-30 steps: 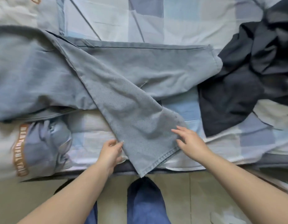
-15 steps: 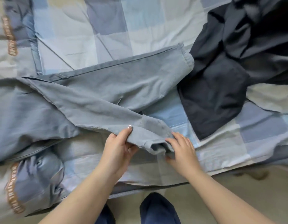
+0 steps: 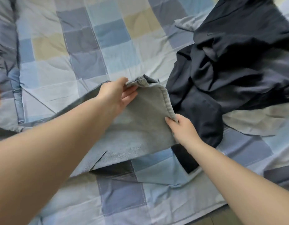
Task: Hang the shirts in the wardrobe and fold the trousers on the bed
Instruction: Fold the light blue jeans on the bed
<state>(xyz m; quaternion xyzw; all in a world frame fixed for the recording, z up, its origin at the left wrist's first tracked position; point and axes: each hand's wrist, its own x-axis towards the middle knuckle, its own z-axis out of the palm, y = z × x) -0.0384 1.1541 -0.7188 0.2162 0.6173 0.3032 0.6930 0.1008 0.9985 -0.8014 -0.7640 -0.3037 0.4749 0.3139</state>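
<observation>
Grey-blue trousers [image 3: 137,132] lie across the checked bed sheet [image 3: 85,46], one leg lifted over the other. My left hand [image 3: 117,93] pinches the far corner of the leg's hem. My right hand [image 3: 181,129] pinches the near corner of the same hem, so the hem edge runs taut between both hands, just above the bed. The rest of the trousers runs left under my left forearm and is mostly hidden.
A crumpled dark navy garment [image 3: 229,75] lies right beside the hem, touching the trousers. A light grey cloth [image 3: 254,120] pokes out beneath it. A blue pillow or cover with brown lettering [image 3: 4,78] sits at the left edge. The floor [image 3: 221,216] shows at bottom right.
Both hands picked up the near trouser leg by its hem and carried it away from me and to the right, over the other leg. The view has shifted right.
</observation>
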